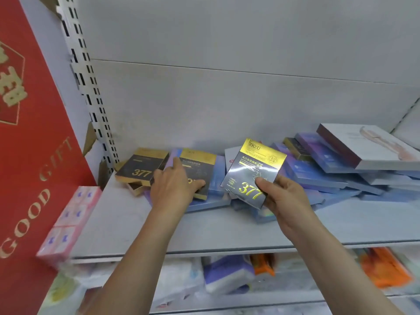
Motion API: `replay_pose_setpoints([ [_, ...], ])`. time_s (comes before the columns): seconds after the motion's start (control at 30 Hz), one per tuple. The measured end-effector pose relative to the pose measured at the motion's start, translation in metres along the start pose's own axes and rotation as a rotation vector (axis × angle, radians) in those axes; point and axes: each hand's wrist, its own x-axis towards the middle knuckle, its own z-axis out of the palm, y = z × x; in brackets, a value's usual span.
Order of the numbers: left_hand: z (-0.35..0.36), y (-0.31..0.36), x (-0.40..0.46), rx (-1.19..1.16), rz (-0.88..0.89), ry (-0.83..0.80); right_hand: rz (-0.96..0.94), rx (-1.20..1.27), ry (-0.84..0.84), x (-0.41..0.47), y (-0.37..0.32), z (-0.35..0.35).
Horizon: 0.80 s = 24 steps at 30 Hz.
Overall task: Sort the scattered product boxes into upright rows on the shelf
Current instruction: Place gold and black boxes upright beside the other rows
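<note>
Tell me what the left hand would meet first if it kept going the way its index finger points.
Likely the lilac flat box lying just past the fingertip of the left hand, then the grey back panel of the shelf; depth is uncertain from this single view.

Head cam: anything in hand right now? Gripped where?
The right hand holds a black-and-gold 377 box by its lower right corner, lifted. The left hand rests on another 377 box lying flat, not gripping.

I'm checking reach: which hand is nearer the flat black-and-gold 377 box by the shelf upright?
Left. The left hand lies just right of that box; the right hand is farther right, holding another box.
</note>
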Motion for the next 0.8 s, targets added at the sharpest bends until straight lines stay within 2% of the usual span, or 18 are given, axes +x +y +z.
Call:
replay_pose_setpoints([
  [0.13, 0.016, 0.009, -0.031, -0.215, -0.037, 0.144, 0.001, -0.007, -0.044, -0.003, -0.004, -0.027],
  [0.23, 0.025, 0.028, -0.059, -0.509, -0.040, 0.256, -0.021, -0.018, -0.087, -0.007, -0.011, -0.057],
  [0.37, 0.037, 0.079, -0.103, -0.745, -0.017, 0.296, -0.107, 0.014, -0.086, -0.015, -0.021, -0.124],
  [0.47, 0.053, 0.129, -0.133, -0.854, 0.000, 0.278, -0.167, 0.034, -0.040, -0.021, -0.031, -0.191],
  [0.6, 0.089, 0.206, -0.167, -1.009, 0.066, 0.170, -0.247, 0.012, 0.033, -0.032, -0.044, -0.290],
  [0.8, 0.147, 0.323, -0.203, -1.086, 0.169, 0.000, -0.272, -0.002, 0.210, -0.050, -0.073, -0.425],
])
